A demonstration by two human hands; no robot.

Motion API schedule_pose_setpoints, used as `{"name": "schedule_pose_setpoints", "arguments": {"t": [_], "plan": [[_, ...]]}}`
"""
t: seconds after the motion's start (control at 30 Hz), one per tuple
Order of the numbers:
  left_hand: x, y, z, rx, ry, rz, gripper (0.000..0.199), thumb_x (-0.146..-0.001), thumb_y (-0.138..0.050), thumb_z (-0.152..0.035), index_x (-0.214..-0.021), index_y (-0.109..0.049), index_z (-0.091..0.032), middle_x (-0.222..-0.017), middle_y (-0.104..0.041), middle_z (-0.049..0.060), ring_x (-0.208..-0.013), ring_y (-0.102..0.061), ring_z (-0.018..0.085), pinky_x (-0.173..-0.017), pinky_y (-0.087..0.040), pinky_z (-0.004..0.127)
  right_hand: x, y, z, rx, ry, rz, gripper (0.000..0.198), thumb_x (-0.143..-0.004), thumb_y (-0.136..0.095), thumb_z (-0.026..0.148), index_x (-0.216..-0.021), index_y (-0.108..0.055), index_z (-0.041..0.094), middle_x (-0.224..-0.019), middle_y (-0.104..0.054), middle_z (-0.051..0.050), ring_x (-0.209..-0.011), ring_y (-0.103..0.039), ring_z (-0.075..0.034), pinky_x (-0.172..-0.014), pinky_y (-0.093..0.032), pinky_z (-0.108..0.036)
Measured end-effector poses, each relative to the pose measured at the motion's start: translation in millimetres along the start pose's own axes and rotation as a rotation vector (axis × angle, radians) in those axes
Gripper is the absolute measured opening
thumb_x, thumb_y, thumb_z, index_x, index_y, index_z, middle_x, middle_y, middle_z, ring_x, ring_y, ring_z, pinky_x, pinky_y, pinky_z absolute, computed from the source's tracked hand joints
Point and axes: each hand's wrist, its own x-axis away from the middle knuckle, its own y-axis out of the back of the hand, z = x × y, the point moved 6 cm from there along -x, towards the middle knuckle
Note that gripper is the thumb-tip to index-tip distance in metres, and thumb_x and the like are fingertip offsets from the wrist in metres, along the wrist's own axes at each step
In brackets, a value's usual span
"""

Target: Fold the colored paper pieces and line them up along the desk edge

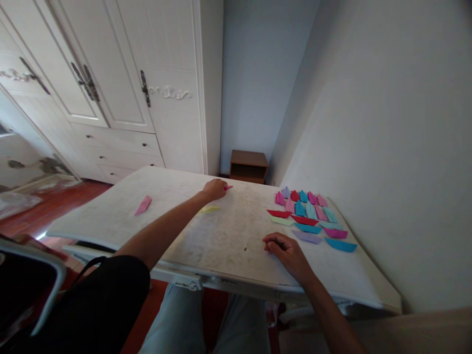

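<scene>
My left hand (214,190) is stretched to the far side of the white table, its fingers closed on a small pink folded paper (228,188). A yellow folded paper (210,210) lies just below that hand, partly behind the forearm. My right hand (283,249) rests near the front of the table with its fingers curled in, and nothing shows in them. Close beyond it lie flat folded paper boats, among them a lilac one (307,237), a red one (304,221) and a blue one (340,245). Farther left is another pink folded paper (143,205).
Rows of upright folded paper pieces (300,208) stand at the table's right, beside the wall. The white table (228,246) has a dark speck (245,249) on it. Behind are a white wardrobe (177,128) and a brown nightstand (249,158). A chair frame (55,268) is at left.
</scene>
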Motion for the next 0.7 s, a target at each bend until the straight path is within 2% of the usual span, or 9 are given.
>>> {"name": "schedule_pose_setpoints", "arguments": {"t": [0.1, 0.27, 0.3, 0.37, 0.43, 0.57, 0.7], "plan": [[7.5, 4.8, -7.3, 0.108, 0.003, -0.02, 0.018, -0.071, -0.063, -0.018, -0.085, -0.076, -0.016, -0.093, -0.073, 0.011, -0.095, -0.064, 0.026, -0.083, -0.048, 0.033, -0.9, -0.2, -1.7, -0.011, 0.005, 0.002, 0.024, -0.083, -0.056, 0.037, -0.089, -0.069, 0.018, -0.075, -0.07, -0.005, -0.07, -0.065, -0.018, -0.065, -0.051, -0.03], [41.0, 18.4, -32.8, 0.413, 0.018, -0.041, 0.032, -0.083, -0.052, -0.024, -0.107, -0.072, -0.017, -0.089, -0.074, 0.007, -0.078, -0.068, 0.017, -0.064, -0.05, 0.024, -1.8, -0.7, -1.1, -0.018, 0.02, -0.001, 0.024, -0.083, -0.057, 0.038, -0.089, -0.069, 0.018, -0.076, -0.07, -0.005, -0.071, -0.066, -0.019, -0.066, -0.052, -0.031], [52.1, 20.4, -39.9, 0.513, 0.003, -0.02, 0.034, -0.085, -0.05, -0.026, -0.111, -0.07, -0.018, -0.092, -0.074, 0.007, -0.076, -0.068, 0.015, -0.06, -0.049, 0.022, -1.6, -1.0, -0.9, -0.011, 0.021, 0.002, 0.024, -0.083, -0.057, 0.038, -0.09, -0.069, 0.018, -0.076, -0.07, -0.005, -0.072, -0.066, -0.019, -0.067, -0.052, -0.031], [77.6, 22.8, -53.1, 0.992, -0.007, 0.047, 0.034, -0.081, -0.056, -0.029, -0.109, -0.07, -0.014, -0.099, -0.072, 0.011, -0.075, -0.069, 0.016, -0.055, -0.047, 0.021, -1.2, -1.7, -0.7, 0.01, 0.021, 0.011, 0.024, -0.083, -0.057, 0.038, -0.09, -0.069, 0.018, -0.078, -0.071, -0.005, -0.073, -0.066, -0.019, -0.068, -0.052, -0.031], [104.0, 24.5, -64.4, 1.209, -0.017, 0.106, 0.032, -0.077, -0.063, -0.031, -0.103, -0.071, -0.014, -0.096, -0.072, 0.011, -0.07, -0.068, 0.015, -0.052, -0.044, 0.02, -0.7, -2.0, -0.5, 0.029, 0.022, 0.016, 0.024, -0.084, -0.057, 0.038, -0.091, -0.069, 0.019, -0.079, -0.071, -0.005, -0.074, -0.066, -0.019, -0.069, -0.052, -0.031], [144.4, 18.1, -74.7, 1.284, -0.015, 0.166, 0.031, -0.074, -0.069, -0.035, -0.096, -0.072, -0.014, -0.088, -0.072, 0.009, -0.062, -0.062, 0.011, -0.049, -0.04, 0.02, 0.3, -1.3, 3.0, 0.036, 0.03, 0.005, 0.024, -0.084, -0.057, 0.038, -0.091, -0.069, 0.018, -0.078, -0.07, -0.005, -0.073, -0.065, -0.019, -0.068, -0.051, -0.03], [160.9, -4.8, -74.4, 1.249, 0.015, 0.21, 0.033, -0.074, -0.071, -0.038, -0.096, -0.071, -0.014, -0.068, -0.069, 0.004, -0.055, -0.058, 0.01, -0.048, -0.038, 0.02, 2.2, -2.7, 9.2, -0.016, 0.035, 0.025, 0.025, -0.084, -0.059, 0.039, -0.096, -0.068, 0.018, -0.079, -0.069, -0.004, -0.073, -0.063, -0.017, -0.068, -0.05, -0.029]]}}
